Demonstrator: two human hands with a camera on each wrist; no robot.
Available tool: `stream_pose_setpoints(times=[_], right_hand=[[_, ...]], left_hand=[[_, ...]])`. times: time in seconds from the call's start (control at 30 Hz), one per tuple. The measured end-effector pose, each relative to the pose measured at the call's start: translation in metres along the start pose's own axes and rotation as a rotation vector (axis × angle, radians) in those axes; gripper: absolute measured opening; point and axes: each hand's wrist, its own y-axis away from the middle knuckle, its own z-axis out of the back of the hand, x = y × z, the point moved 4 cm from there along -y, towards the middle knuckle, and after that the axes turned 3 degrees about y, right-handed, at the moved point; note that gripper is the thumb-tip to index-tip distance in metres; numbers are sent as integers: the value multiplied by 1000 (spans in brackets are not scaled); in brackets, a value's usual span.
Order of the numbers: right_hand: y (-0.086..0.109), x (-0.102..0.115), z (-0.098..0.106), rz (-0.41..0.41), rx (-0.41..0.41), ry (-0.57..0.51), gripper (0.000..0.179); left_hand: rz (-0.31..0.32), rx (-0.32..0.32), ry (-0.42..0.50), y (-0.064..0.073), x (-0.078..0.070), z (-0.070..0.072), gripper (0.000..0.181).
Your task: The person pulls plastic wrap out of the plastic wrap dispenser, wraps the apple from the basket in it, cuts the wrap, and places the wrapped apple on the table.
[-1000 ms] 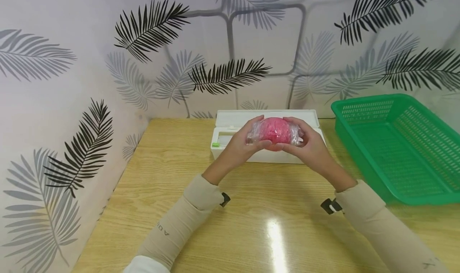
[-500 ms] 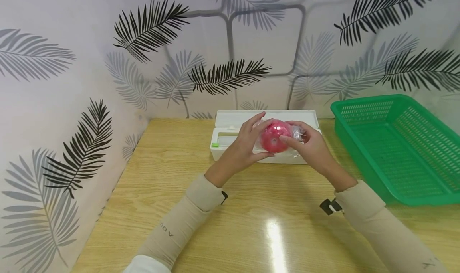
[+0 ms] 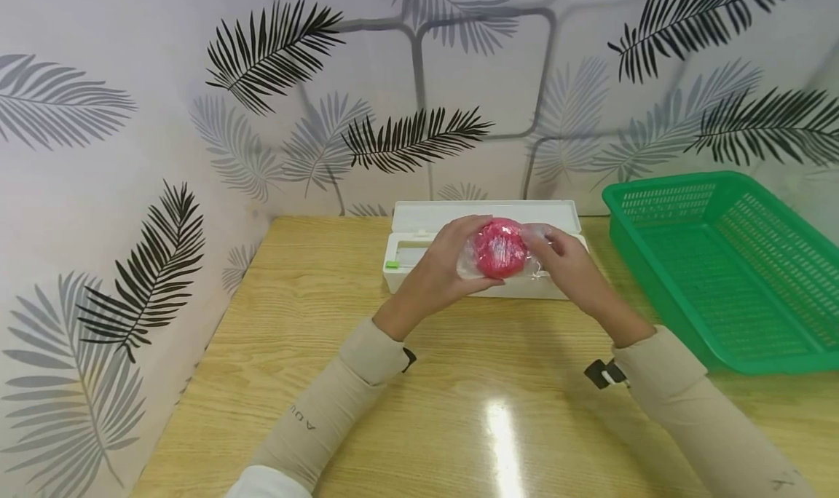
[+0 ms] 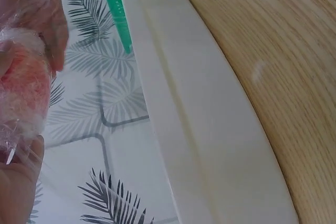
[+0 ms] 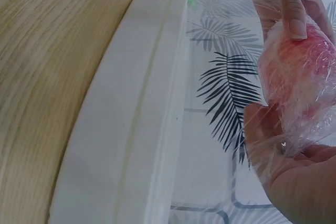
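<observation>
A round pinkish-red, apple-like fruit (image 3: 501, 248) is held up in front of the white box, wrapped in clear cling film (image 3: 539, 265). My left hand (image 3: 435, 272) curves round the fruit's left side, thumb below and fingers above. At its right side my right hand (image 3: 569, 269) pinches the gathered film, its fingertips close against the fruit. Crinkled film covers the fruit (image 5: 302, 72) in the right wrist view, with a twisted bunch near the right hand (image 5: 294, 182). In the left wrist view the fruit (image 4: 23, 85) sits between both hands.
Behind the hands stands a long white box (image 3: 485, 288), apparently a cling film dispenser, lid (image 3: 485, 212) raised and a green slider (image 3: 392, 264) at its left. A green plastic basket (image 3: 688, 316) stands right on the wooden table (image 3: 314, 323). A patterned wall rises behind.
The fruit has been turned between the hands, so a different face shows. My left fingers have closed round it, and my right thumb has moved from its face to the film at the right.
</observation>
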Motion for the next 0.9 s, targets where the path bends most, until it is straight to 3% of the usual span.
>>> stream_pose_setpoints(times=[0.2, 0.37, 0.57, 0.9], right_hand=[[-1, 8, 0, 86, 25, -43, 49], [0, 14, -1, 209, 58, -169, 59], [2, 17, -2, 229, 102, -232, 64], [2, 26, 2, 251, 26, -246, 55]], left_hand=[[167, -22, 99, 2, 1, 2, 93], [300, -67, 248, 2, 1, 4, 92], [447, -91, 396, 2, 2, 5, 91], [522, -113, 414, -8, -21, 21, 83]])
